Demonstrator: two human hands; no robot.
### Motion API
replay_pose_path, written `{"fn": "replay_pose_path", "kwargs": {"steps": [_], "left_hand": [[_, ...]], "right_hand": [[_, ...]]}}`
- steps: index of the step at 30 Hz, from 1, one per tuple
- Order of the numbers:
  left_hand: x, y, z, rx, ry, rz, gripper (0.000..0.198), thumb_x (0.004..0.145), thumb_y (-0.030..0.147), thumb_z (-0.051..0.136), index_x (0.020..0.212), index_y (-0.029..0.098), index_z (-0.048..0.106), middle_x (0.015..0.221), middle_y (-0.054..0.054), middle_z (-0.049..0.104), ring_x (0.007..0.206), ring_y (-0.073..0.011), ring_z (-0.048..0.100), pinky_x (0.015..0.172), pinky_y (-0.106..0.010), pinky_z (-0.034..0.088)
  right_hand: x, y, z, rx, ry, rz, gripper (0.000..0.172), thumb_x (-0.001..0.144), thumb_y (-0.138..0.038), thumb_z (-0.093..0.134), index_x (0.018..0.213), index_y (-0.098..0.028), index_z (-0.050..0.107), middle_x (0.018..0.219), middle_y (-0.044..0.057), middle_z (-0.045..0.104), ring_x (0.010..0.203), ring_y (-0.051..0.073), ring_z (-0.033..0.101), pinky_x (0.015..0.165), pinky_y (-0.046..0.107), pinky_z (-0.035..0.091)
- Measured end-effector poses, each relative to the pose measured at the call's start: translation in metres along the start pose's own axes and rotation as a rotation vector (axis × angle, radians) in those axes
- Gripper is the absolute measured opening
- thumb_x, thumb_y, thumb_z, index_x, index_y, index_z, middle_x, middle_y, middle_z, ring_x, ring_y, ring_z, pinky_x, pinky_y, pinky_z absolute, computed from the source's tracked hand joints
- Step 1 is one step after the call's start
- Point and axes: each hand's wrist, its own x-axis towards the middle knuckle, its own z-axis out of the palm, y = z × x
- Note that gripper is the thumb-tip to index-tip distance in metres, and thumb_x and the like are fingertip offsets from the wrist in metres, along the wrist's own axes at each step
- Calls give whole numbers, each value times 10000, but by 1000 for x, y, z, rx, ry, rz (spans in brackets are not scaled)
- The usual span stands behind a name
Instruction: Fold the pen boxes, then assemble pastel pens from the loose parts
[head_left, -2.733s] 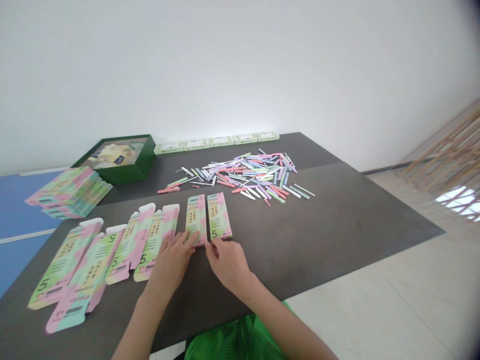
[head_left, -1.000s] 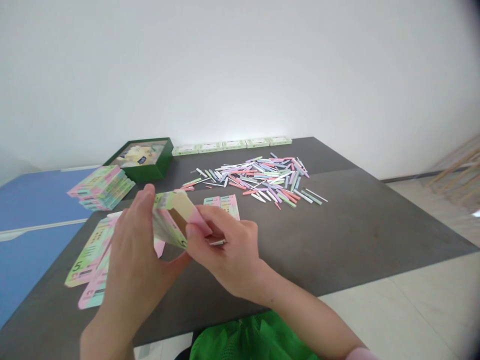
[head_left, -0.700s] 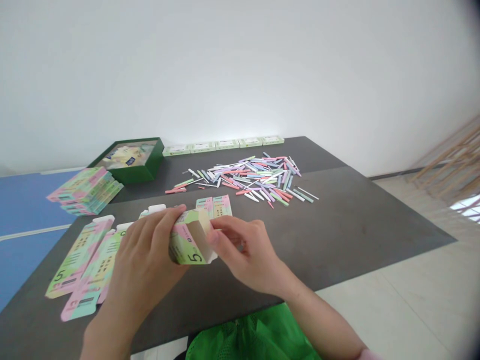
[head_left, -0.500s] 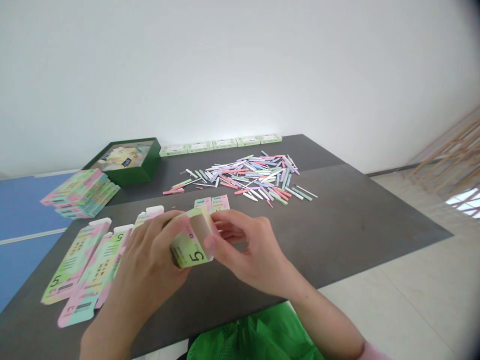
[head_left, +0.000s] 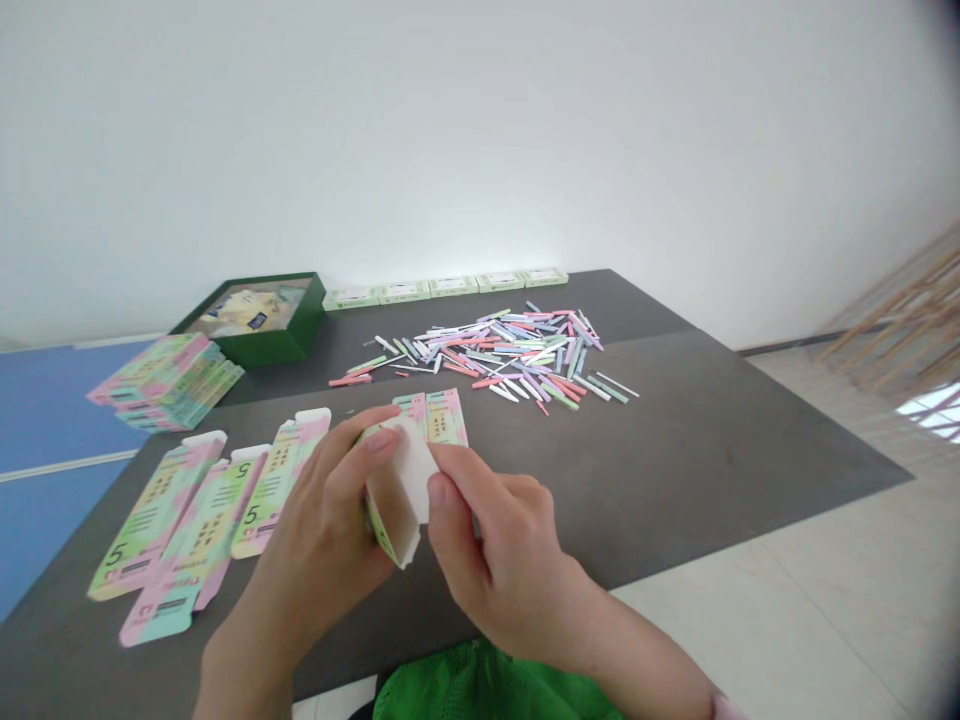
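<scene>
Over the table (head_left: 637,440), your left grip (head_left: 330,515) clasps an open carton (head_left: 391,495) while your right grip (head_left: 506,550) pinches its flap (head_left: 415,468), apparently shaping the end, a fold likely calling for squared walls.

Packing-style workroom, flattened cartons (head_left: 199,540) are lying at eight o'clock, pale boxes (head_left: 453,287) are lining the wall (head_left: 480,140) at twelve.

One open carton (head_left: 394,492), three flat cartons (head_left: 199,535), two hands (head_left: 330,520).
</scene>
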Motion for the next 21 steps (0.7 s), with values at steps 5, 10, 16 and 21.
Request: {"fn": "replay_pose_path", "kwargs": {"steps": [5, 10, 16, 21], "left_hand": [[1, 0, -4, -189, 87, 93, 709, 810, 157, 602, 1391, 400, 275, 1298, -103, 500, 1101, -257, 588, 809, -431, 545], [-3, -2, -4, -211, 64, 66, 658, 845, 220, 545, 1407, 384, 245, 1238, -106, 524, 1134, -281, 596, 812, -443, 560], [-17, -9, -2, -191, 103, -11, 726, 806, 260, 618, 1417, 371, 244, 1256, -109, 527, 1024, -265, 639, 840, -465, 574], [-7, -4, -6, -86, 34, -191, 605, 786, 344, 671, 1319, 259, 398, 1176, -87, 633, 852, -214, 678, 675, -338, 576]], "right_hand": [[-1, -3, 3, 39, 20, -16, 155, 956, -194, 416, 953, -152, 565, 617, -41, 537, 450, 66, 402, 475, 206, 331], [-2, -5, 5, 60, 39, 55, 215, 963, -226, 417, 987, -126, 606, 628, -26, 580, 438, 51, 397, 461, 187, 335], [-3, -9, 4, 173, 45, 104, 227, 956, -236, 445, 1074, -146, 617, 720, 3, 698, 516, 56, 581, 572, 145, 494], [-6, -9, 10, 501, 151, 153, 444, 799, -222, 700, 1222, -168, 573, 968, 45, 754, 826, 118, 723, 802, 190, 587]]}}
